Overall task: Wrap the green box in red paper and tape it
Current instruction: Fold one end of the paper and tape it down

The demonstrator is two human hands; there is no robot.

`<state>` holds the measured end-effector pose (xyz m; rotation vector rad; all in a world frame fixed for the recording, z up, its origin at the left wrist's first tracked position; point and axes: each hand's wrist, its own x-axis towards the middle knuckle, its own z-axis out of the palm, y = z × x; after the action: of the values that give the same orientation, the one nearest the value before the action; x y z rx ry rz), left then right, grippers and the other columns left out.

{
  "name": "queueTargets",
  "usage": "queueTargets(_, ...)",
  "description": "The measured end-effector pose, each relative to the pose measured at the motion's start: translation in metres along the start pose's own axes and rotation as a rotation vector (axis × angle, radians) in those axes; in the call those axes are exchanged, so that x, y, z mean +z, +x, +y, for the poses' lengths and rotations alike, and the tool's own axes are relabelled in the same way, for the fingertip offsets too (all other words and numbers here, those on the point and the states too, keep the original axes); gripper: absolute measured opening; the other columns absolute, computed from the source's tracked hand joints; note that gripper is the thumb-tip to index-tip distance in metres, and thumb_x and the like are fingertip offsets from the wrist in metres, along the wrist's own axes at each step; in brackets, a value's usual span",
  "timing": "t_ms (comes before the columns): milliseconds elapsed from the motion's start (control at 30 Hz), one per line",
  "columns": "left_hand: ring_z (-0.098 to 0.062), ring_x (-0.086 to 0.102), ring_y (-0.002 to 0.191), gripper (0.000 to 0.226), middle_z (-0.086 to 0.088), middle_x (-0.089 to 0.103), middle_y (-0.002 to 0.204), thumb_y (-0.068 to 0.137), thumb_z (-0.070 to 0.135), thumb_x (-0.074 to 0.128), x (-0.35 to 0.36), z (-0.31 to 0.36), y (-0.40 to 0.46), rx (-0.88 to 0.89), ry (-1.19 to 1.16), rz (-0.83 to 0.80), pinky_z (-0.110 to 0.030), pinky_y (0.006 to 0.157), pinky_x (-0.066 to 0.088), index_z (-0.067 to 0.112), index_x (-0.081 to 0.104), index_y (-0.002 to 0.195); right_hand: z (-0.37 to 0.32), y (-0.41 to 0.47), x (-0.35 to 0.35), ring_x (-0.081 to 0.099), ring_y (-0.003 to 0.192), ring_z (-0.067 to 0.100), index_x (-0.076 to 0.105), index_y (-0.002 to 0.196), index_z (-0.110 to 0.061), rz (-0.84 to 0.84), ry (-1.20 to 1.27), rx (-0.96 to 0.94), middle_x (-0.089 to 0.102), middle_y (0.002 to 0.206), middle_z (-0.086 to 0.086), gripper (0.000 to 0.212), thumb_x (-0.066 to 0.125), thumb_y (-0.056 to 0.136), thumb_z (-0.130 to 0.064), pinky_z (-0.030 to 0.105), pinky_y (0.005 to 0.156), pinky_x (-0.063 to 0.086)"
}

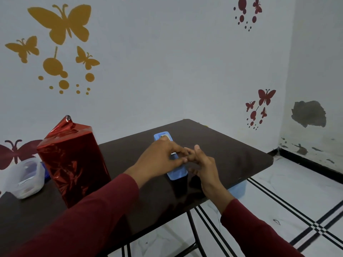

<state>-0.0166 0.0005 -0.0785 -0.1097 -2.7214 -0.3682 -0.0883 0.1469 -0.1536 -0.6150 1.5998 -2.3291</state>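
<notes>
While both hands meet over a blue tape dispenser [177,170] near the middle of a dark table [232,151], the wrapped box [74,164] stands upright well to their left, fully covered in shiny red paper, with no green showing. Its long axis is vertical, and the paper at its top is gathered into a loose twisted peak [67,122] that looks unsealed.

The dispenser lies flat with its long axis running away from the person, angled slightly left. The left hand [163,156] rests on top of it, fingers curled over its body and pointing right. The right hand [201,164] sits just beside the dispenser's right edge, its fingertips [187,152] drawn together against those of the left hand as if pinching a tape end, though no tape is visible and the pinch cannot be confirmed.

The coming move appears to depend on carrying a strip leftward: the box lies to the left of both hands, nearer the left hand, and its open top sits higher than the fingers.

A crumpled clear plastic bag [26,179] lies at the table's far left, behind the box.
</notes>
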Motion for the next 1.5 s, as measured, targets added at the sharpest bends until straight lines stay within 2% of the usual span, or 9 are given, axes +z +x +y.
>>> queueTargets(167, 0.001, 0.055, 0.098, 0.025, 0.025, 0.065, 0.1, 0.095, 0.036, 0.072, -0.006, 0.009, 0.001, -0.022, 0.001, -0.028, -0.022, 0.079, 0.048, 0.043, 0.074, 0.119, 0.002, 0.002, -0.001, 0.071, 0.111, 0.019, 0.083, 0.074, -0.016, -0.023, -0.02, -0.003, 0.08, 0.107, -0.001, 0.059, 0.044, 0.107, -0.046, 0.04, 0.093, 0.051)
queueTargets(300, 0.012, 0.055, 0.077, 0.012, 0.024, 0.06, 0.084, 0.095, 0.032, 0.07, -0.01, 0.012, 0.007, -0.079, 0.038, -0.062, -0.016, 0.063, 0.038, 0.029, 0.08, 0.101, 0.009, 0.009, -0.004, 0.068, 0.118, 0.013, 0.085, 0.082, -0.014, -0.019, -0.02, 0.02, 0.075, 0.121, -0.011, 0.058, 0.045, 0.105, -0.049, 0.042, 0.097, 0.05)
queueTargets(433, 0.0, 0.054, 0.071, 0.012, 0.015, 0.06, 0.087, 0.095, 0.033, 0.066, -0.011, 0.018, 0.009, -0.067, 0.118, -0.058, -0.021, 0.061, 0.037, 0.027, 0.076, 0.099, 0.004, 0.011, -0.005, 0.069, 0.116, 0.02, 0.085, 0.084, -0.013, -0.018, 0.086, 0.119, 0.076, 0.121, -0.009, 0.057, 0.047, 0.103, -0.052, 0.043, 0.1, 0.048)
queueTargets(600, 0.011, 0.055, 0.065, 0.011, 0.018, 0.066, 0.084, 0.095, 0.027, 0.065, -0.006, 0.022, 0.007, -0.133, -0.067, 0.026, -0.01, 0.057, 0.036, 0.028, 0.072, 0.087, 0.0, 0.012, -0.012, 0.07, 0.113, 0.022, 0.071, 0.127, -0.021, 0.085, 0.303, 0.183, 0.076, 0.122, 0.0, 0.03, 0.06, 0.099, -0.024, 0.038, 0.088, 0.051)
queueTargets(700, 0.008, 0.062, 0.075, 0.01, 0.015, 0.072, 0.088, 0.095, 0.029, 0.069, -0.004, 0.017, 0.009, -0.192, -0.171, 0.002, -0.01, 0.068, 0.042, 0.032, 0.072, 0.087, 0.0, 0.006, -0.012, 0.071, 0.105, 0.018, 0.072, 0.125, -0.024, 0.001, 0.179, 0.059, 0.078, 0.116, -0.001, 0.041, 0.064, 0.092, -0.002, 0.034, 0.079, 0.05)
queueTargets(933, 0.001, 0.07, 0.08, 0.01, 0.011, 0.076, 0.083, 0.093, 0.023, 0.072, -0.002, 0.009, 0.009, -0.291, -0.222, 0.001, -0.024, 0.079, 0.057, 0.029, 0.076, 0.086, 0.011, 0.005, -0.008, 0.071, 0.078, 0.012, 0.076, 0.113, -0.012, 0.023, 0.072, -0.079, 0.078, 0.089, 0.007, 0.027, 0.078, 0.088, -0.003, 0.024, 0.07, 0.055)
queueTargets(1133, 0.0, 0.07, 0.079, 0.01, 0.015, 0.075, 0.077, 0.09, 0.031, 0.073, 0.001, 0.008, 0.002, -0.372, -0.158, 0.071, -0.037, 0.082, 0.061, 0.031, 0.079, 0.082, 0.008, 0.004, -0.008, 0.074, 0.088, 0.027, 0.078, 0.104, -0.008, 0.038, 0.066, 0.065, 0.079, 0.091, 0.015, 0.021, 0.081, 0.084, -0.002, 0.04, 0.081, 0.062)
queueTargets(1267, -0.002, 0.071, 0.082, 0.009, 0.015, 0.076, 0.081, 0.091, 0.034, 0.073, -0.001, 0.009, -0.007, -0.378, -0.14, 0.111, -0.04, 0.082, 0.061, 0.031, 0.081, 0.088, -0.004, 0.0, -0.006, 0.076, 0.09, 0.021, 0.079, 0.106, -0.006, -0.044, 0.129, 0.24, 0.08, 0.099, 0.014, 0.02, 0.079, 0.086, -0.004, 0.028, 0.073, 0.061)
queueTargets(1500, -0.002, 0.07, 0.083, 0.01, 0.015, 0.077, 0.085, 0.09, 0.031, 0.073, -0.03, 0.009, -0.018, -0.362, -0.098, 0.162, -0.04, 0.079, 0.06, 0.032, 0.083, 0.093, -0.028, 0.004, 0.014, 0.074, 0.088, 0.018, 0.081, 0.105, -0.004, -0.108, 0.163, 0.329, 0.072, 0.093, 0.015, 0.024, 0.083, 0.083, -0.015, 0.03, 0.074, 0.059)
